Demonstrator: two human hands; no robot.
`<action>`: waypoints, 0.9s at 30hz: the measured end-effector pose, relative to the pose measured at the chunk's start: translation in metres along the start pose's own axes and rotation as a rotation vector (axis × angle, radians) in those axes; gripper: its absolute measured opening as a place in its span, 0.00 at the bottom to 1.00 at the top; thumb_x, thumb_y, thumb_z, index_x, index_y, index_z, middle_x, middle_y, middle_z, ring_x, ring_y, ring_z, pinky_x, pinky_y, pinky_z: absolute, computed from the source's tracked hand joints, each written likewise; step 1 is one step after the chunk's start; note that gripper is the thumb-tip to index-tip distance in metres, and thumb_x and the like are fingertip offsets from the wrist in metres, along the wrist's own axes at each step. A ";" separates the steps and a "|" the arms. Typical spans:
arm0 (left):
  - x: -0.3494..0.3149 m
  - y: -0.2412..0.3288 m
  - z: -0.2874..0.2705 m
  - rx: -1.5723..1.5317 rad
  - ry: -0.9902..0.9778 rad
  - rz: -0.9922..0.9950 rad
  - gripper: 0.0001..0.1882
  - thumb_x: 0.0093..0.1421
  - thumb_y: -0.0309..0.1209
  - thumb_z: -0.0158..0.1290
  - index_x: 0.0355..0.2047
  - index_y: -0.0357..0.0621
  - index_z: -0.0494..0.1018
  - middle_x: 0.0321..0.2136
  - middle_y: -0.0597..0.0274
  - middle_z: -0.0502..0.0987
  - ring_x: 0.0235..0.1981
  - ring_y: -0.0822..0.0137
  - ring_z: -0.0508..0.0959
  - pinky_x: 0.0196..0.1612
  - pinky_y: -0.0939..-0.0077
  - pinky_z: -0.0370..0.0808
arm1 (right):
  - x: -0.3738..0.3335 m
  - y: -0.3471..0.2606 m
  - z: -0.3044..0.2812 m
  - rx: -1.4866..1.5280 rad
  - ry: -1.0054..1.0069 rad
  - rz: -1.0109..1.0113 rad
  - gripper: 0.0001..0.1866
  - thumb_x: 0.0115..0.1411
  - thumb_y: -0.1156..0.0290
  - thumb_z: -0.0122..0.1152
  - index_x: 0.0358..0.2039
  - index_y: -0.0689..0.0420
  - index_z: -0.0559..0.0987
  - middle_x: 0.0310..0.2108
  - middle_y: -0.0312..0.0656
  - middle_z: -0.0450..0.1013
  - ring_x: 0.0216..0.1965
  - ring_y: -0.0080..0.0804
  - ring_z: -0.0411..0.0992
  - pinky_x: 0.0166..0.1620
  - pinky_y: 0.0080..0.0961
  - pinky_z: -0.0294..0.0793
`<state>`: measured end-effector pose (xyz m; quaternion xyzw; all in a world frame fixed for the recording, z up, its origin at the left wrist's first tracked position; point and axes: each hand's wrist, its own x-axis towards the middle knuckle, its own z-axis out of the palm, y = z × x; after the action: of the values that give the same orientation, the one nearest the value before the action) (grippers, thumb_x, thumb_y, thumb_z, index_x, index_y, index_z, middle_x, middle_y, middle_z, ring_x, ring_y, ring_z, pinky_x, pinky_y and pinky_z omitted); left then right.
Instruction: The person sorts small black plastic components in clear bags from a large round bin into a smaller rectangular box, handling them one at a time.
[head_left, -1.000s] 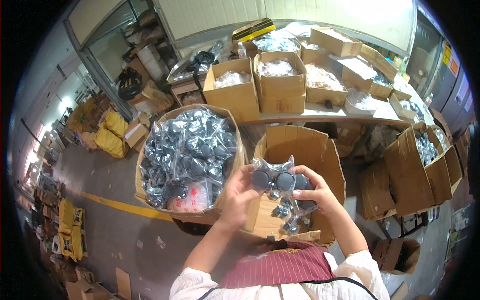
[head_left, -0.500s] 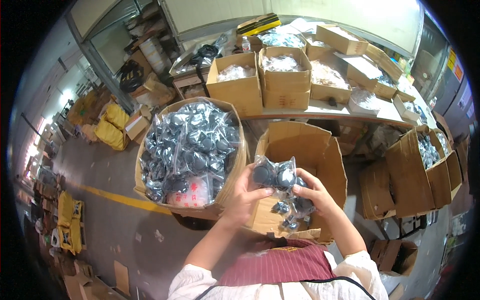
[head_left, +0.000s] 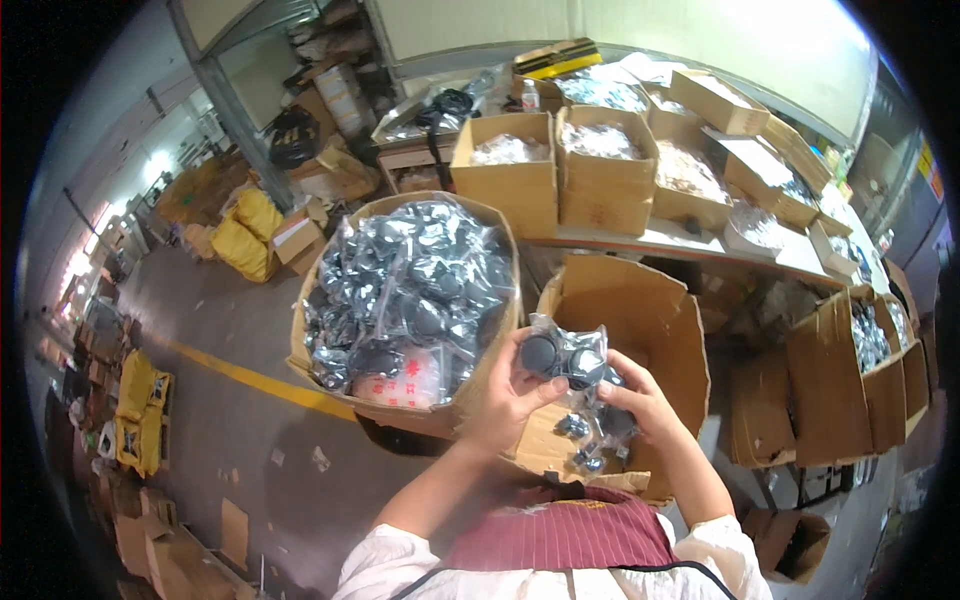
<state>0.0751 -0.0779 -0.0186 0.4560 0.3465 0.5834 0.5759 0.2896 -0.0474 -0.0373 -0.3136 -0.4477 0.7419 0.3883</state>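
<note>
A clear plastic bag [head_left: 562,354] with round black parts inside is held up between my two hands. My left hand [head_left: 505,402] grips its left side, thumb across the front. The bag's right side is pinched by my right hand [head_left: 643,400]. Below them is an open cardboard box [head_left: 640,300], where several smaller bagged dark parts [head_left: 588,460] show low down near its front. Just left stands a large carton [head_left: 305,350] heaped with bagged black round parts [head_left: 415,270]. A white bag with red print [head_left: 405,380] lies at the front of that heap.
Behind, a long table [head_left: 650,240] bears several cartons [head_left: 503,190] of clear-bagged items. Further cartons [head_left: 830,380] stand on the right. Yellow sacks [head_left: 245,235] and a yellow floor line [head_left: 260,385] are on the left.
The whole view has shifted, so the surroundings sit further right and slightly lower. Both hands still hold the same bag; my right fingers have moved slightly on it.
</note>
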 end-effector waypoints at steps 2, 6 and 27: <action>0.002 0.001 -0.010 -0.158 0.061 -0.006 0.29 0.60 0.20 0.59 0.61 0.39 0.63 0.53 0.60 0.73 0.55 0.66 0.73 0.60 0.70 0.70 | 0.000 0.000 -0.003 -0.035 -0.069 -0.004 0.24 0.61 0.72 0.66 0.57 0.57 0.73 0.46 0.32 0.74 0.46 0.19 0.71 0.50 0.20 0.72; 0.028 0.036 -0.046 -0.181 0.344 0.224 0.20 0.66 0.33 0.58 0.57 0.42 0.71 0.50 0.61 0.79 0.48 0.65 0.80 0.51 0.63 0.78 | 0.000 -0.012 0.002 -0.076 -0.053 -0.095 0.29 0.53 0.73 0.68 0.57 0.58 0.73 0.46 0.37 0.73 0.47 0.24 0.71 0.53 0.23 0.72; 0.004 -0.015 -0.011 0.075 -0.257 -0.141 0.37 0.68 0.27 0.56 0.70 0.37 0.48 0.60 0.50 0.67 0.58 0.60 0.72 0.60 0.62 0.75 | 0.022 -0.012 0.007 0.144 -0.140 -0.239 0.52 0.51 0.86 0.64 0.74 0.54 0.50 0.71 0.48 0.58 0.69 0.36 0.60 0.70 0.32 0.58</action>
<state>0.0703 -0.0710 -0.0359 0.5227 0.3226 0.4650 0.6376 0.2770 -0.0281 -0.0261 -0.1766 -0.4534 0.7407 0.4633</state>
